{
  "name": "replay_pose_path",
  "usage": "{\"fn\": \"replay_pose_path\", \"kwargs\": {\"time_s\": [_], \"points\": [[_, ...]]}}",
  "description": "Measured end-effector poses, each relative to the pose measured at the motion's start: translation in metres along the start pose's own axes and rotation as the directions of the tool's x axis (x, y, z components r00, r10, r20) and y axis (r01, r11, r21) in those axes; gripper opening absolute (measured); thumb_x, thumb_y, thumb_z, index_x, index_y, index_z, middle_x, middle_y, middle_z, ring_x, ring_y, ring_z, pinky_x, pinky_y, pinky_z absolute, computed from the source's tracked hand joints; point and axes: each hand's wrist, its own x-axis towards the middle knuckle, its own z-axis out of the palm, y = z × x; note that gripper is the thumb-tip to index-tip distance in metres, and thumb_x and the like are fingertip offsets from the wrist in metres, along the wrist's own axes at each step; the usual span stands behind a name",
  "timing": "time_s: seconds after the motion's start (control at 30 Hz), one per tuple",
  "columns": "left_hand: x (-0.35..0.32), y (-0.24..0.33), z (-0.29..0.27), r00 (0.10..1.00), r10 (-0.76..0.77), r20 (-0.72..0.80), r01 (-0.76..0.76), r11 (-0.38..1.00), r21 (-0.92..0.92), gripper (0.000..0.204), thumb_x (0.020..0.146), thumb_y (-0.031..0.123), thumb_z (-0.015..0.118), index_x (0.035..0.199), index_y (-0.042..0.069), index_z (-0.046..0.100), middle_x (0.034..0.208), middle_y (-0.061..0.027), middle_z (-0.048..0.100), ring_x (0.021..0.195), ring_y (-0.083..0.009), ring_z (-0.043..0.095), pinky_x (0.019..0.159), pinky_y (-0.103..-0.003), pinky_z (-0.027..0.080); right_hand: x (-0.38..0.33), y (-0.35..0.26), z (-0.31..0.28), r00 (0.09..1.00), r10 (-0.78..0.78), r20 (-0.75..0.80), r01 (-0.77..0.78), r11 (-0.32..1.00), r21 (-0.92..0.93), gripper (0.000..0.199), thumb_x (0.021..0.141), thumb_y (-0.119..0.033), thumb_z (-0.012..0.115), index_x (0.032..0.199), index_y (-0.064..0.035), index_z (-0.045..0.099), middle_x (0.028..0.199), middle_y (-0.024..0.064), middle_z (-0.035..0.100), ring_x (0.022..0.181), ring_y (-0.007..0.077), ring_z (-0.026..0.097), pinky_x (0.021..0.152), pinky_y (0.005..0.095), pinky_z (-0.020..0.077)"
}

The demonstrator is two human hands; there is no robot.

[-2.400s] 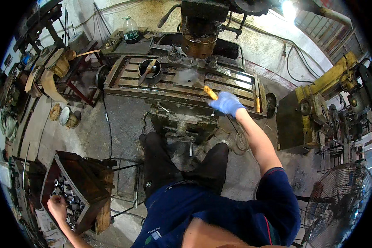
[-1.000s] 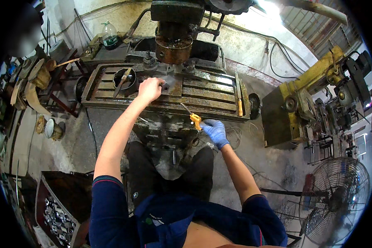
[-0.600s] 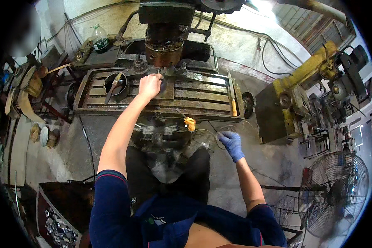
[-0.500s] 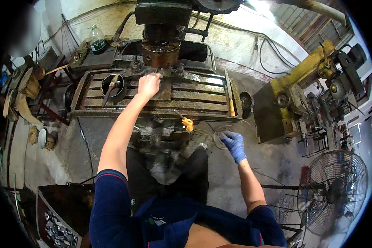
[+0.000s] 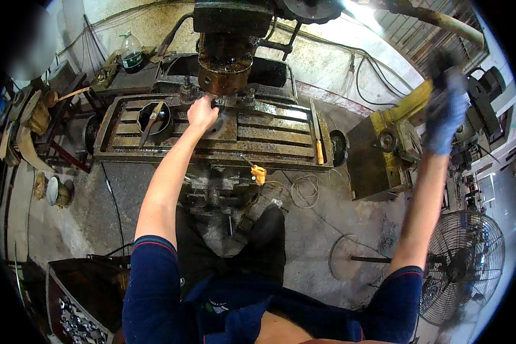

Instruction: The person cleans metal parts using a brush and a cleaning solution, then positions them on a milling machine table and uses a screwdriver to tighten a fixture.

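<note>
Two hands doing totally different things here. The bare left hand [image 5: 202, 112] is down on the slotted machine table [image 5: 269, 129], fingers curled together over a small workpiece [image 5: 217, 106] right under the rusty spindle head [image 5: 226, 69] at the table's back edge. The gloved right hand [image 5: 444, 112] is up in the air, well off to the right of the table, blurred, so I can't tell if the fingers are closed on anything. A yellow-handled tool [image 5: 258, 172] hangs off the table's front edge, and a round pot [image 5: 153, 117] sits at its left end. My guess: the piece is placed but not clamped, so cutting hasn't started.
</note>
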Motion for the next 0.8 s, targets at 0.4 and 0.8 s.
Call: {"fn": "replay_pose_path", "kwargs": {"time_s": [0.4, 0.8], "points": [[0.009, 0.008, 0.003, 0.995, -0.084, 0.062, 0.083, 0.996, 0.013, 0.032, 0.067, 0.027, 0.068, 0.092, 0.007, 0.066, 0.086, -0.0179, 0.064, 0.083, -0.0320, 0.062, 0.073, -0.042, 0.050, -0.032, -0.044, 0.010, 0.995, -0.094, 0.017, 0.085, 0.952, 0.295, 0.033, 0.087, -0.033, 0.046, 0.093, -0.0009, 0.053, 0.096, 0.0159, 0.056, 0.106, 0.0346, 0.051, 0.095, 0.0469, 0.0386], [0.006, 0.016, -0.001, 0.997, -0.078, 0.018, 0.078, 0.997, -0.008, 0.031, 0.067, 0.029, 0.070, 0.083, 0.003, 0.065, 0.082, -0.0178, 0.064, 0.081, -0.0317, 0.062, 0.072, -0.042, 0.049, -0.103, -0.027, 0.027, 0.990, -0.133, -0.053, 0.138, 0.984, 0.115, 0.033, 0.088, -0.034, 0.046, 0.081, -0.0014, 0.049, 0.089, 0.0128, 0.054, 0.106, 0.0392, 0.049, 0.097, 0.0504, 0.0307]]}}
